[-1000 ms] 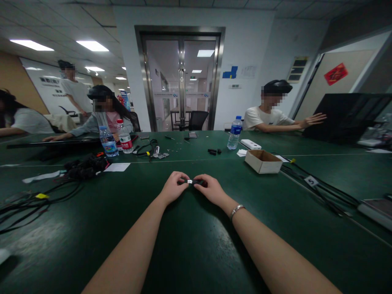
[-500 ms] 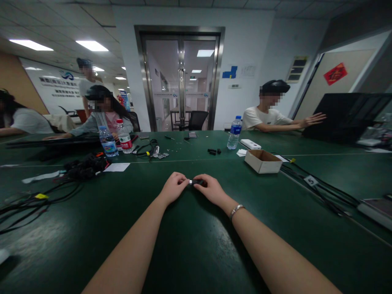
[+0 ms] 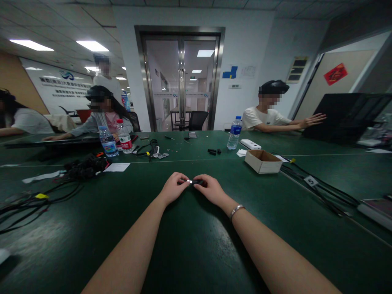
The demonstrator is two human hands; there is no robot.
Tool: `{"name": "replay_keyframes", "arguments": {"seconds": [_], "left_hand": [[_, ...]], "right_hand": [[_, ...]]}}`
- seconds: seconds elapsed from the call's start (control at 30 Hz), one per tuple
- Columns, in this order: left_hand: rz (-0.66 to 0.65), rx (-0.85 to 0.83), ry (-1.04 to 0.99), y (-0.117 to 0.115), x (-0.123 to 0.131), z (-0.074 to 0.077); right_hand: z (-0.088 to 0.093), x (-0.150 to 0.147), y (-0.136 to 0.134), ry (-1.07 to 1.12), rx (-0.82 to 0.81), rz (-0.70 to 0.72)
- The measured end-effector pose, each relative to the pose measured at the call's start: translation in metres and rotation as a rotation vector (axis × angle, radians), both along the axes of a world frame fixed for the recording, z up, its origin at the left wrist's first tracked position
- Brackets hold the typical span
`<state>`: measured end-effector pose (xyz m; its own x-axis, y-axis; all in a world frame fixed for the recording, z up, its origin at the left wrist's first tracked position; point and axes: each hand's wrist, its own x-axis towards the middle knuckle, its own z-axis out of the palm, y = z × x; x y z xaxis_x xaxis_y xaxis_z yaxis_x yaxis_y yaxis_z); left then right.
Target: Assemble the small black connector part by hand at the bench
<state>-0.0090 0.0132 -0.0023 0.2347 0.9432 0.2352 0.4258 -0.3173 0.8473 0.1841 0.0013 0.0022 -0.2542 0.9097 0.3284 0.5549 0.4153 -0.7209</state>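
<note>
Both my hands rest on the dark green table (image 3: 190,245) in front of me, fingertips meeting. My left hand (image 3: 174,188) pinches the shiny metal end of a small black connector (image 3: 193,181). My right hand (image 3: 210,188), with a silver bracelet (image 3: 236,210) at the wrist, pinches the connector's black end. Each hand's fingers are curled closed around the part, which sits just above the tabletop.
A small cardboard box (image 3: 262,161) lies to the right, black cables (image 3: 321,188) beyond it. Water bottles (image 3: 234,132), a cable bundle (image 3: 87,166) and paper (image 3: 117,167) lie further back. People sit across the table; another person stands behind them.
My hands have barely moved, still pinching the connector. The standing person in the background has walked to the right, toward the glass doors.
</note>
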Motion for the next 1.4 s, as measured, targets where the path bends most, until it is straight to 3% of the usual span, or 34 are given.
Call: {"name": "replay_keyframes", "arguments": {"seconds": [0.37,0.57,0.7,1.1,1.4], "left_hand": [[0.056,0.053,0.138,0.001,0.001,0.000],[-0.064,-0.035,-0.089,-0.002,0.000,0.003],[-0.082,-0.063,-0.115,0.000,-0.001,0.001],[0.053,-0.034,0.164,-0.008,0.004,0.011],[-0.056,-0.051,-0.052,-0.002,0.001,0.003]], "right_hand": [[-0.001,-0.001,0.001,-0.002,0.025,0.010],[-0.002,0.000,0.001,0.005,0.028,0.014],[-0.005,0.000,0.003,0.010,0.026,0.011],[0.001,-0.001,-0.001,0.001,0.023,0.018],[-0.004,0.000,0.003,0.000,0.029,0.016]]}}
